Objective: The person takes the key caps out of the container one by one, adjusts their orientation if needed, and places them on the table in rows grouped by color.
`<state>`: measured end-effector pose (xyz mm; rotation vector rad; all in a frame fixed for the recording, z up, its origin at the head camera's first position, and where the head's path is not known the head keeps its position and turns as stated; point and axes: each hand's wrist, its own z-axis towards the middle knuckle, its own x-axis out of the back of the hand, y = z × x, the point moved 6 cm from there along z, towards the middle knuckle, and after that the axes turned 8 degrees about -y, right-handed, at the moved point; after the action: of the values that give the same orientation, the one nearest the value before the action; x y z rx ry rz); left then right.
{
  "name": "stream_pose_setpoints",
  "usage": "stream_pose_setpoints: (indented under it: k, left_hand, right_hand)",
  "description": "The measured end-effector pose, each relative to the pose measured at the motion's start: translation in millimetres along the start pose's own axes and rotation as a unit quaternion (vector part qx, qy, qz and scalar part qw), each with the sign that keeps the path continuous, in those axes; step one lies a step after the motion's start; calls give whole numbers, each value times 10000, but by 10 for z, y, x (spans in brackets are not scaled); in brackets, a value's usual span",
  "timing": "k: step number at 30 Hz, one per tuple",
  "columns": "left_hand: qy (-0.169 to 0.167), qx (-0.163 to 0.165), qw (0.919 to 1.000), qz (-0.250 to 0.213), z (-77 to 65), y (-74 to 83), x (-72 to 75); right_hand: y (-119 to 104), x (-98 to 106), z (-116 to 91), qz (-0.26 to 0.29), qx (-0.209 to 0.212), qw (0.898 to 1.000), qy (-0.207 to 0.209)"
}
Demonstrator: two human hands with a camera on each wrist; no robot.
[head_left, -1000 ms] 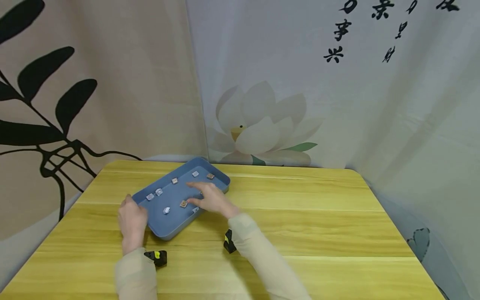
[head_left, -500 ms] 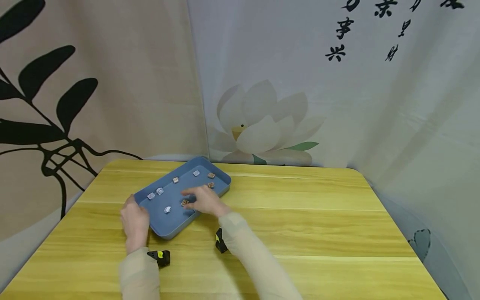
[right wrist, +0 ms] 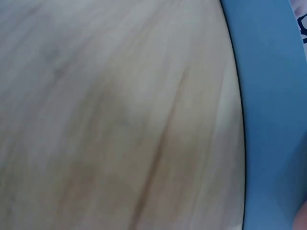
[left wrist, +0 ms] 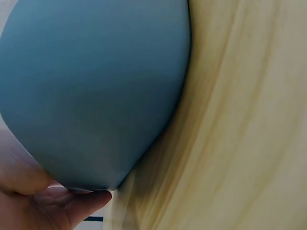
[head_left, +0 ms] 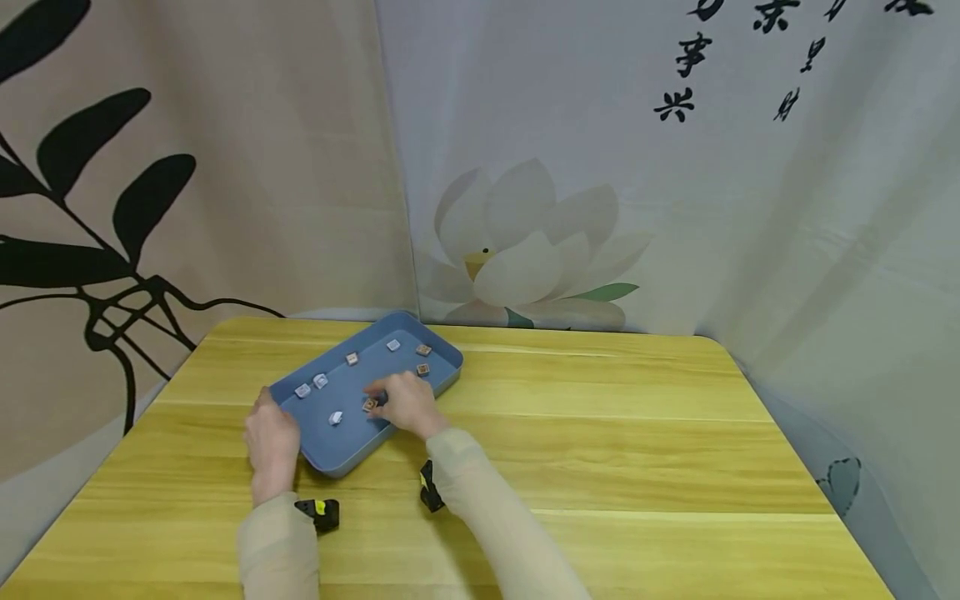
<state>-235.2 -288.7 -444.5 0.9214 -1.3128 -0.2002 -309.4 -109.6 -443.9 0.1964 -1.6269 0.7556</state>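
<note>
A shallow blue tray (head_left: 347, 460) lies slanted at the table's left, holding several small square blocks, some white and some tan. My left hand (head_left: 272, 442) grips its left corner; in the left wrist view, thumb and fingers of that hand (left wrist: 72, 206) close on the tray's end (left wrist: 96, 86). Over the tray's near long side reaches my right hand (head_left: 408, 403), index finger and thumb bent around a tan block (head_left: 370, 405). I cannot tell whether they pinch it. The right wrist view catches the tray wall (right wrist: 266, 96) and a sliver of fingertip (right wrist: 301, 220).
Nearest the right hand's far side are a tan block (head_left: 423, 370) and another tan one (head_left: 423, 350). A white block (head_left: 336, 418) lies left of that hand. The yellow wooden table (head_left: 600, 458) extends right; a printed curtain (head_left: 540, 125) hangs behind it.
My right hand has moved left and bent its fingers around the tan block, uncovering another tan block near the right end. The left hand still grips the tray.
</note>
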Motion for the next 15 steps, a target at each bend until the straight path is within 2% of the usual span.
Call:
stream_pose_setpoints:
  k: [6,15]
  left_hand:
    - [-131,88,9999,50,5,-6,-10]
    - [-111,78,9998,160,5,-1,-15]
  right_hand:
    - [13,1,-3,143,-7,9999,44]
    - [16,12,-26,371,286,9989,77]
